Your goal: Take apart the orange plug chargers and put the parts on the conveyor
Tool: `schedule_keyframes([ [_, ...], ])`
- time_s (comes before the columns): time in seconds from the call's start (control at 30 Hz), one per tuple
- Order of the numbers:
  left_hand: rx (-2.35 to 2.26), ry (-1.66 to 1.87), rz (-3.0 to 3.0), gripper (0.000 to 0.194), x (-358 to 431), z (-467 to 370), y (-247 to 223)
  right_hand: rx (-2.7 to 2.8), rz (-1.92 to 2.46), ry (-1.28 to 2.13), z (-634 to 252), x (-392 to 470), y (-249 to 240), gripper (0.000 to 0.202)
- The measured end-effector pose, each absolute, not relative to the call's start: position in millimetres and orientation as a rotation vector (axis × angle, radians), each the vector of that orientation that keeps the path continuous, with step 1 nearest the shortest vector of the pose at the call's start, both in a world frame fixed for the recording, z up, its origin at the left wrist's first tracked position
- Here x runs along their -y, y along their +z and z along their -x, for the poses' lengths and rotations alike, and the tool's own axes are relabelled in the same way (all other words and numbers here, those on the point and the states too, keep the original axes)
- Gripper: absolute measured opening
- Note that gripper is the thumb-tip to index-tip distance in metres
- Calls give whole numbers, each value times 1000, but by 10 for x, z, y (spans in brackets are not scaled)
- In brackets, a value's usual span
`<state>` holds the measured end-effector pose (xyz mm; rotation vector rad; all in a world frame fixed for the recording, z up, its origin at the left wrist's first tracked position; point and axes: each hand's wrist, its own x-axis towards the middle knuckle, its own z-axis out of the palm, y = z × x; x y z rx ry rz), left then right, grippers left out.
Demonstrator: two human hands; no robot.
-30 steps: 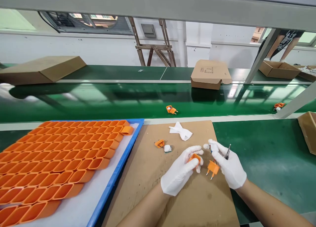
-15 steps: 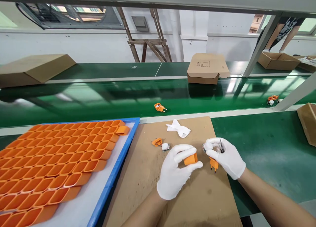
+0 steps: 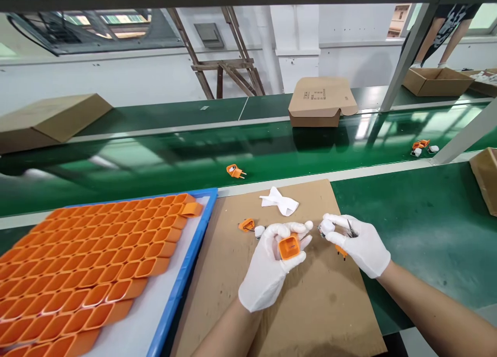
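Observation:
My left hand (image 3: 267, 264), in a white glove, is closed around an orange plastic charger housing (image 3: 289, 248). The housing's open, hollow end faces me. My right hand (image 3: 359, 246), also gloved, pinches a small white electronic part (image 3: 326, 226) and has tweezers (image 3: 351, 229) tucked among its fingers. Below those fingers hangs an orange two-pin plug piece (image 3: 340, 251), partly hidden by the hand. Just beyond my left hand, another orange plug piece (image 3: 246, 225) lies on the cardboard sheet (image 3: 310, 315), with a white part (image 3: 259, 232) beside it.
A blue-rimmed tray (image 3: 186, 266) at left holds rows of orange housings (image 3: 112, 258). White cloth (image 3: 278, 201) lies on the cardboard. Behind, a green belt (image 3: 174, 163) carries an orange plug (image 3: 235, 171) and more parts (image 3: 421, 146). A carton (image 3: 320, 101) and metal post (image 3: 407, 57) stand beyond.
My left hand has turned the housing so its hollow end faces me. My right hand has tilted, hiding more of the hanging plug piece. The parts on the belt have shifted left.

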<state>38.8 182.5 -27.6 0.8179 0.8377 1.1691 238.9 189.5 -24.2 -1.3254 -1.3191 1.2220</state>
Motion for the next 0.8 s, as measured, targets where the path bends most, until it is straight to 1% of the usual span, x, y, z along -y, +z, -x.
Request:
schedule_keyframes([
  [0.17, -785, 1240, -911, 35, -1851, -373, -317, 1343, 1408, 1185, -2377, -1887, -305, 34],
  [0.3, -804, 1281, -959, 35, -1862, -363, -316, 1426, 1450, 1092, -2345, -1874, -269, 29],
  [0.43, -1016, 1251, -1047, 41, -1837, -394, -279, 1394, 1480, 1040, -2317, -1851, -229, 33],
  [0.57, -1234, 1150, -1147, 42, -1809, -425, -263, 1486, 1392, 982, -2317, -1822, -220, 27],
  [0.7, -1145, 1034, -917, 47, -1807, -425, -302, 1504, 1246, 938, -2319, -1800, -226, 27],
  [0.8, -997, 1044, -855, 51, -1808, -396, -308, 1526, 1198, 870, -2316, -1787, -255, 30],
])
